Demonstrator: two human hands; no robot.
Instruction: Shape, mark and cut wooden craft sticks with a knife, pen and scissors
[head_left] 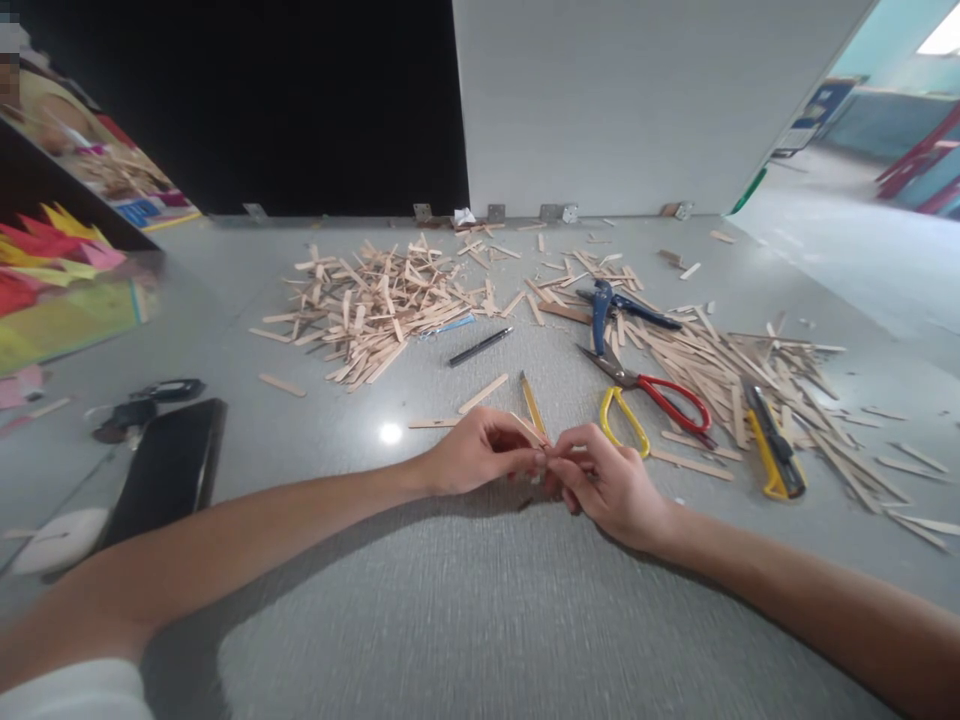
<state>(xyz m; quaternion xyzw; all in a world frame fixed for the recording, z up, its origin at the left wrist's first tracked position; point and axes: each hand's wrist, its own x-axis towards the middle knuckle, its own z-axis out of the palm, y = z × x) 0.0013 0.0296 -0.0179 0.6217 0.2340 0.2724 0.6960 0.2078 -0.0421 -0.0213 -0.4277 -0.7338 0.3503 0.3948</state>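
Grey tabletop (480, 620) backed by a black panel (300, 100) and a white panel (637, 100). Both forearms lie on the surface and the hands meet at centre. The left hand (480, 452) and right hand (604, 487) have their fingers (534, 460) closed fingertip to fingertip on one short wooden stick (527, 428), held just above the surface; its free end slants away to the left over the left hand's knuckles. Just beyond the hands lie a yellowish stick (532, 401) and red-and-yellow scissors (651, 398), the yellow loop just beside the right hand. Farther back: blue pliers (606, 305), a black pen (480, 346), a left heap (375, 300) and a right heap (739, 365) of wooden sticks. A yellow knife (776, 452) rests at the near edge of the right heap. At far left: a dark phone (169, 468), a white mouse (64, 540), keys (142, 400) and coloured paper (52, 270).
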